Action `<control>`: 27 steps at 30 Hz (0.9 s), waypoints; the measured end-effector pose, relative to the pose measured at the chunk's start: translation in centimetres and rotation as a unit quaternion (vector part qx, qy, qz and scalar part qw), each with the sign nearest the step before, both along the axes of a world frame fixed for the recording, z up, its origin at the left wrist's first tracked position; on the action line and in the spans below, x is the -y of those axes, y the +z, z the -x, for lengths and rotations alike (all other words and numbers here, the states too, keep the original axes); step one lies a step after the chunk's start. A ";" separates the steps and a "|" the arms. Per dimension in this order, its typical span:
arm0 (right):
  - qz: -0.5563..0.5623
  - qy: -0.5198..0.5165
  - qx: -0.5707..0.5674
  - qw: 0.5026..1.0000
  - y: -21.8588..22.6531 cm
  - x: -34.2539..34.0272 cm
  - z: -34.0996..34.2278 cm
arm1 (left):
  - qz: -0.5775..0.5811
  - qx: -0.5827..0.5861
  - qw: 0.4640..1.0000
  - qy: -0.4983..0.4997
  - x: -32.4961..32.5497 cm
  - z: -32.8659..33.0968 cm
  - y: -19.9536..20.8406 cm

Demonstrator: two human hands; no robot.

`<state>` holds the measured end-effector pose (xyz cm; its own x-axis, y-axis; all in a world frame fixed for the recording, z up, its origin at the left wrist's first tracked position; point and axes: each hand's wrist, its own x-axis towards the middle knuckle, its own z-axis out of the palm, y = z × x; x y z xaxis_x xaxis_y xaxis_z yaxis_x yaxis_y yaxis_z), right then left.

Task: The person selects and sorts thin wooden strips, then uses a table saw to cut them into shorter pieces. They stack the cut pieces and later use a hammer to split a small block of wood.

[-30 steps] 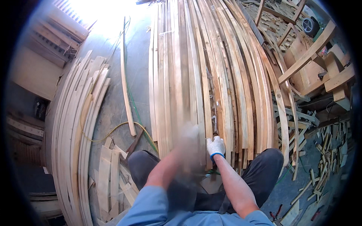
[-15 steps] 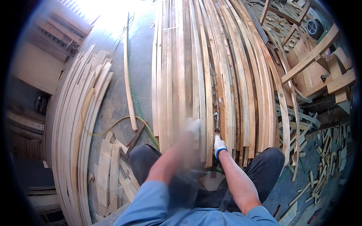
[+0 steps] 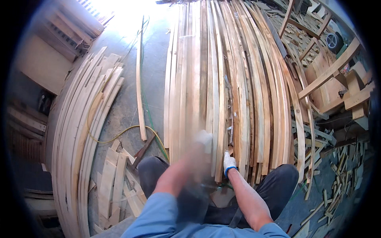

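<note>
Head view: the left hand (image 3: 204,137) is too blurred to judge its grip; the right hand (image 3: 229,161), toward five o'clock, looks curled beside long wooden strips (image 3: 239,87) running toward twelve, its hold unclear. Loose strips might slip, pinching either hand. Grey floor (image 3: 127,102) shows at ten, offcuts (image 3: 332,200) at four

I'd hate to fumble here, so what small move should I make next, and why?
Perhaps close your right grip on the board just left of it: it sits beside that board's near end, though whether it already holds anything is unclear.
</note>
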<state>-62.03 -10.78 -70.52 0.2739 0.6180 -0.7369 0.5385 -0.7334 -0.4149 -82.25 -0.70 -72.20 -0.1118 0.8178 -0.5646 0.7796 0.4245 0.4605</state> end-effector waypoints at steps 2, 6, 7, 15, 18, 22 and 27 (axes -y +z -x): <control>-0.036 0.017 -0.005 0.999 -0.1 -0.3 -0.2 | 0.000 -0.048 0.993 -0.107 -2.6 1.2 3.3; -0.086 0.116 -0.003 0.990 2.0 -0.4 1.0 | -0.153 -0.121 0.948 -0.253 -7.4 8.6 7.5; -0.092 0.099 -0.007 0.991 2.0 -0.2 1.0 | -0.155 -0.116 0.941 -0.277 -8.2 10.2 7.9; -0.119 0.137 -0.051 0.982 -4.8 1.5 -3.2 | -0.203 -0.217 0.907 -0.298 2.1 16.5 9.0; -0.129 0.072 -0.096 0.984 -5.3 1.9 -3.2 | -0.215 -0.253 0.906 -0.264 4.7 17.9 9.3; -0.071 0.082 -0.044 0.993 -0.8 1.0 0.1 | -0.265 -0.247 0.917 -0.166 7.1 16.5 5.7; -0.085 0.092 -0.014 0.992 -0.7 1.0 -1.0 | -0.220 -0.235 0.946 -0.029 6.6 9.0 4.0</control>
<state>-61.04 -11.81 -71.19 0.1262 0.7714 -0.6236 0.6429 -0.5424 -0.5408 -91.27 -7.29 -68.15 -0.2142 0.9745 -0.0666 0.9581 0.2229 0.1800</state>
